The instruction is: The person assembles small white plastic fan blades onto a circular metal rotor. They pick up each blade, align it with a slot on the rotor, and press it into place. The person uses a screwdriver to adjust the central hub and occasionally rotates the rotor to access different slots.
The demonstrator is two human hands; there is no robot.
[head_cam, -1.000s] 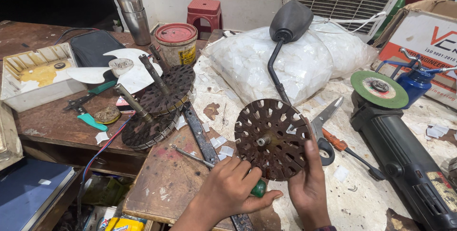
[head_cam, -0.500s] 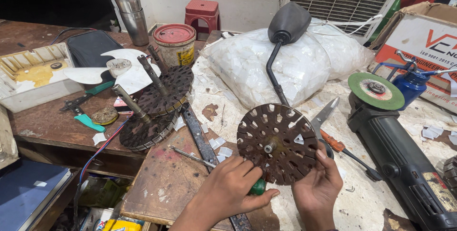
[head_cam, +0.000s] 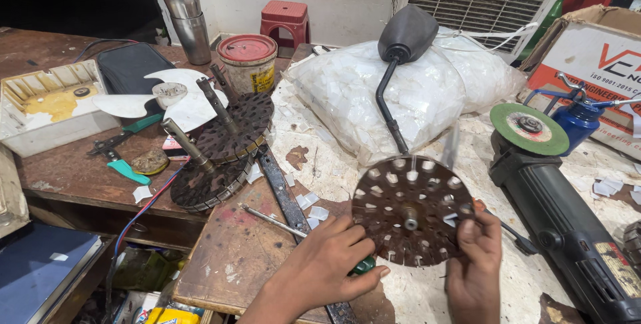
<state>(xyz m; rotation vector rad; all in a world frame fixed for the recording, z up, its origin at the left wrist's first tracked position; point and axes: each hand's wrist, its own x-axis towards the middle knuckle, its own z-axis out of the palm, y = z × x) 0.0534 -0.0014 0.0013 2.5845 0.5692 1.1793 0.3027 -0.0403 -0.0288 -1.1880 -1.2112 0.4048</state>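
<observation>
Here the rusty perforated disc (head_cam: pixel 412 212) stands on edge above the bench front, flat face toward the camera w/ its hub stub pointing at the viewer, axle axis running roughly toward the camera; right hand (head_cam: pixel 475 264) pinches its lower right rim; left hand (head_cam: pixel 327 264) is closed round a green-handled screwdriver (head_cam: pixel 302 236), shaft running up-left along the wooden board (head_cam: pixel 234 257). Behind the disc sits a black mirror (head_cam: pixel 406 33) on a white plastic bag (head_cam: pixel 400 90); angle grinder (head_cam: pixel 554 197) to the right; two more discs (head_cam: pixel 220 150) on shafts to the left.

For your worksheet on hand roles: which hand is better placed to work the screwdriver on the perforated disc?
Probably left: the left hand already grips the screwdriver; the right hand steadies the perforated disc.
</observation>
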